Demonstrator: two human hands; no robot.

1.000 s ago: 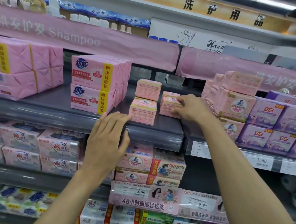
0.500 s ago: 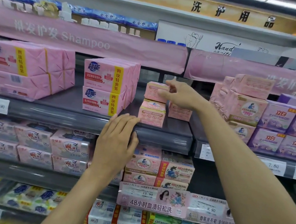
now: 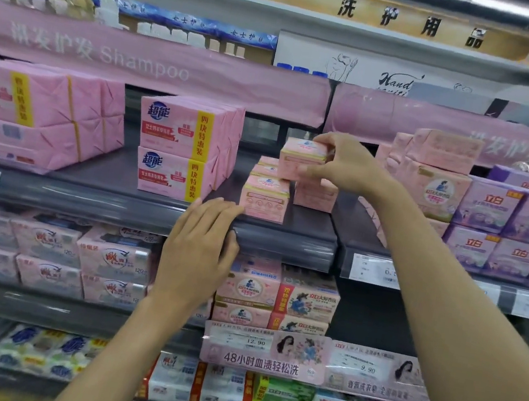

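Observation:
My right hand (image 3: 344, 166) grips a small pink soap box (image 3: 301, 157) by its right side, thumb below and fingers over the top, and holds it lifted above the grey shelf (image 3: 284, 240). Below and left of it a second small pink box (image 3: 265, 198) stands at the shelf's front, with more of the same behind it. Another pink box (image 3: 314, 196) stands under my right hand. My left hand (image 3: 199, 252) rests flat with straight fingers on the shelf's front edge, just left of the front box.
Two stacked pink four-packs (image 3: 177, 148) stand left of the small boxes, larger pink bundles (image 3: 37, 116) farther left. Pink and purple soap boxes (image 3: 504, 210) fill the right shelf. Lower shelves hold more soap packs and price tags (image 3: 263, 349). A pink banner (image 3: 140, 59) hangs above.
My right hand moved left from the right-hand stack to the top small box behind the front one, took hold of it and lifted it. My left hand stayed on the shelf edge.

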